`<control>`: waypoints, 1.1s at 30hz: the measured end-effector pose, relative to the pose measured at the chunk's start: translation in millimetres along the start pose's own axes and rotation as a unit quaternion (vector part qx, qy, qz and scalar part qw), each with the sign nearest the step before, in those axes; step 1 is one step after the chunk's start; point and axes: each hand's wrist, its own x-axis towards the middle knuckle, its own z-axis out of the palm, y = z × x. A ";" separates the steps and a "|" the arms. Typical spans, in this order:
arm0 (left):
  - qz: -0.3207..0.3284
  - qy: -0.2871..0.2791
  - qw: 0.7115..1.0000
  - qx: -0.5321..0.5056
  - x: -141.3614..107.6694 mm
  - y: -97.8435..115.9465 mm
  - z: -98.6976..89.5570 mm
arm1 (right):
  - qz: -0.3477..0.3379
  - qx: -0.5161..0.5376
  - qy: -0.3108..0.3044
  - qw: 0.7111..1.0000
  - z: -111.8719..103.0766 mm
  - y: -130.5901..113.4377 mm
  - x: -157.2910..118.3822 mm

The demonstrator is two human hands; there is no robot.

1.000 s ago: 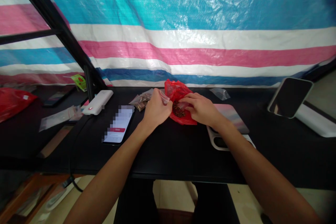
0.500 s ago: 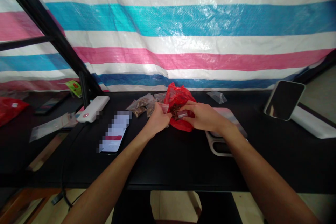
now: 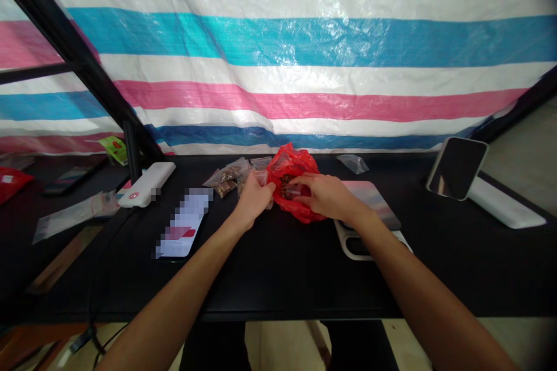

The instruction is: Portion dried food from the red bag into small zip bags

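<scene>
Pinched nearly shut, the right hand (image 3: 326, 194) holds a small zip bag (image 3: 287, 186) of dark brown bits at the mouth of a red plastic bag (image 3: 292, 157). The left hand (image 3: 255, 200) is curled, its fingers at the edge of a clear packet (image 3: 261, 177) just left of the red bag; whether they grip it is hard to tell. Both hands are directly beside the red bag, which lies on a black table (image 3: 278, 284). Left of the red bag lie at least two filled packets (image 3: 224, 181); to its right, one empty clear bag (image 3: 352, 163); nearer, one pad (image 3: 369, 200). Compared with a moment ago, the table sits lower in view, and the hands remain at the red bag.
</scene>
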 end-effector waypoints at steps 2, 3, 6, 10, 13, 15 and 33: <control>-0.052 -0.007 0.998 -0.043 -1.2 4.0 1.2 | 0.003 0.000 -0.005 1.000 0.3 -1.5 0.5; -0.073 -0.011 0.995 -0.063 -1.7 5.4 1.7 | 0.003 0.000 -0.006 1.000 0.7 -2.9 0.8; -0.101 -0.026 0.990 -0.094 -2.0 7.1 2.3 | -0.001 0.009 -0.004 1.000 2.4 -8.2 1.5; -0.084 0.028 0.996 -0.020 0.8 7.0 1.2 | 0.040 0.044 -0.005 0.998 4.5 -11.5 2.9; 0.001 0.086 0.988 0.125 2.0 8.6 -1.9 | 0.070 0.085 0.019 0.994 4.1 -8.1 4.5; 0.067 0.085 0.975 0.195 1.2 9.8 -4.1 | 0.068 0.127 0.046 0.988 3.0 -4.3 5.6; 0.090 -0.040 0.971 0.219 -6.5 2.4 4.1 | -0.161 0.135 0.257 0.943 -3.8 -18.1 1.4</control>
